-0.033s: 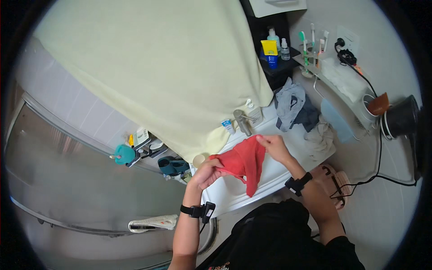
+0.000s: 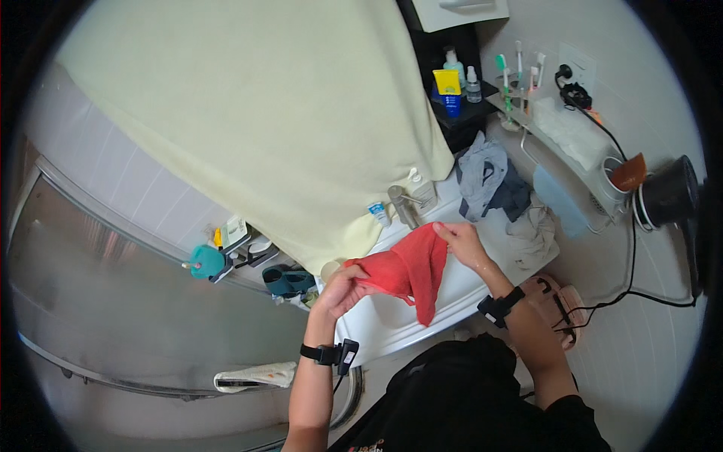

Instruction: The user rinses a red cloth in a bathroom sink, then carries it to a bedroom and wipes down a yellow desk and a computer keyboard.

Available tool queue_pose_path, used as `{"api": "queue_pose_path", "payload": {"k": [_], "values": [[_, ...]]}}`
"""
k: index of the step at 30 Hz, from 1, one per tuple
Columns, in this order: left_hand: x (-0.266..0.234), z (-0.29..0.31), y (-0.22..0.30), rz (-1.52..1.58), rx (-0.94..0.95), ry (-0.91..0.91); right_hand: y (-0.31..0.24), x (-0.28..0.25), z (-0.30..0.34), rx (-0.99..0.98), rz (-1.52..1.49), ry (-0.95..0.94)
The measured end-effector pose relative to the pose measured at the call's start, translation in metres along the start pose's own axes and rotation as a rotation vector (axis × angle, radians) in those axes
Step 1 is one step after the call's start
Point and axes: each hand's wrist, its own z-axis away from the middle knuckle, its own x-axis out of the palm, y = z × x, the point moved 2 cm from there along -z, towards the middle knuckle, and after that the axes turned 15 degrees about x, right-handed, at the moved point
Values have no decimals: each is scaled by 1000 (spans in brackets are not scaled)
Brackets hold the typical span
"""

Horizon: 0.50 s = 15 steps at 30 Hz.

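Note:
A red piece of cloth (image 2: 410, 264), perhaps a small garment, is stretched between my two hands over the white washbasin (image 2: 384, 339). My left hand (image 2: 343, 292) grips its left end with closed fingers. At its upper right corner my right hand (image 2: 461, 242) pinches the fabric. One loose end of the cloth hangs down toward the basin's front rim. Just behind the cloth stands the metal faucet (image 2: 402, 205). The folds hide which kind of garment it is.
Grey clothes (image 2: 486, 177) and a beige cloth (image 2: 533, 237) lie on the counter to the right. A small tube (image 2: 379, 214) and a pump bottle (image 2: 423, 192) flank the faucet. A pale yellow sheet (image 2: 256, 113) hangs behind. Toothbrushes stand on a wall shelf (image 2: 576, 139).
The red cloth's hanging end has shifted slightly up and right, and its folds differ a little. Both hands keep their hold, the right one slightly higher. The whole view has shifted slightly.

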Motion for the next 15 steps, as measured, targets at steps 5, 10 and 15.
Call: {"api": "queue_pose_path", "payload": {"k": [5, 10, 15], "values": [[-45, -1, 19, 268, 224, 136, -3, -51, 5, 229, -692, -149], [-41, 0, 6, 609, 265, 68, -29, -55, 30, 295, -1019, -399], [-58, -16, -32, 491, 144, 73, -48, -27, 31, 154, -777, -467]]}}
